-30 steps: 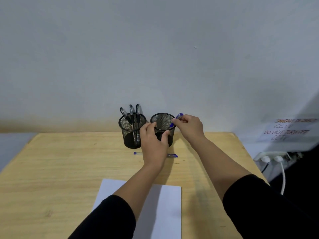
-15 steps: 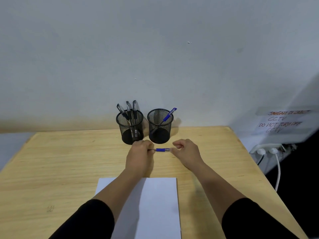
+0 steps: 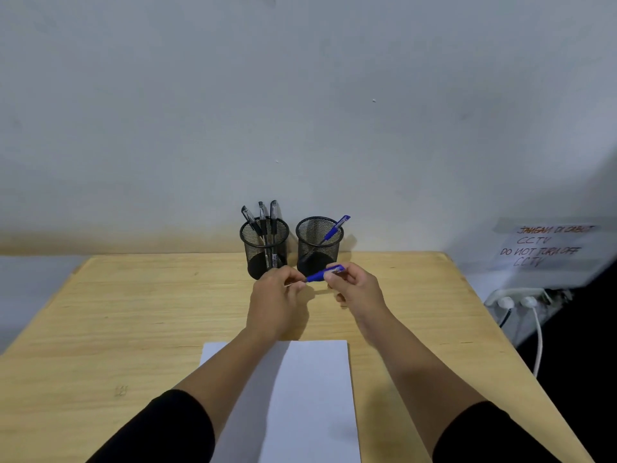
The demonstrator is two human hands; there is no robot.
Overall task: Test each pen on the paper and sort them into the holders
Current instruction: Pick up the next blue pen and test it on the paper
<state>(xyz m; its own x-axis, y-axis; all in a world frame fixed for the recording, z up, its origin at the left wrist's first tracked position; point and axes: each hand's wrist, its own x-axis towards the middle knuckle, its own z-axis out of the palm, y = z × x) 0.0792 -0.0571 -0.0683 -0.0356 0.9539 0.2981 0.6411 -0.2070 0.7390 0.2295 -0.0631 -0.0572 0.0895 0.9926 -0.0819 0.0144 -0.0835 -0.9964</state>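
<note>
Blue pen (image 3: 323, 274) pinched at both ends: left hand (image 3: 278, 297) grip on tip end, right hand (image 3: 354, 289) grip on cap end. Held just in front of right holder (image 3: 319, 246), above tabletop (image 3: 133, 322); paper (image 3: 314, 396) nearer, bare wood between.

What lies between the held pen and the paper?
Nothing visible. Both hands hold the blue pen above bare table; the paper lies nearer, partly covered by the left forearm.
</note>
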